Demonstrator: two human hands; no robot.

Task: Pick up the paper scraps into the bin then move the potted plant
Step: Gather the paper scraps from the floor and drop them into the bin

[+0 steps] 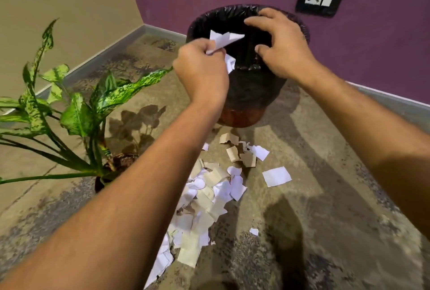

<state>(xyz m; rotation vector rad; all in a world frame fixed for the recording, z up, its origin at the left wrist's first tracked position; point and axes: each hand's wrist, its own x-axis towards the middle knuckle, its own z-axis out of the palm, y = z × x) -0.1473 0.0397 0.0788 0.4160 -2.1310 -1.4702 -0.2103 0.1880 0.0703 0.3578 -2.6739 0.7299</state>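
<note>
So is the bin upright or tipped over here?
Upright. The bin stands on its base on the floor, its black-lined mouth facing up, while the left hand holds white scraps over it.

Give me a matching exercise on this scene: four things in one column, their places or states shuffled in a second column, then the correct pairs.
Things:
1. left hand
2. right hand
3. potted plant
4. pile of scraps

Places or states:
A. on the floor in front of the bin
B. grips white paper over the bin
C. open, fingers spread above the bin
D. stands left of the bin

Pairs: 1-B, 2-C, 3-D, 4-A
</note>
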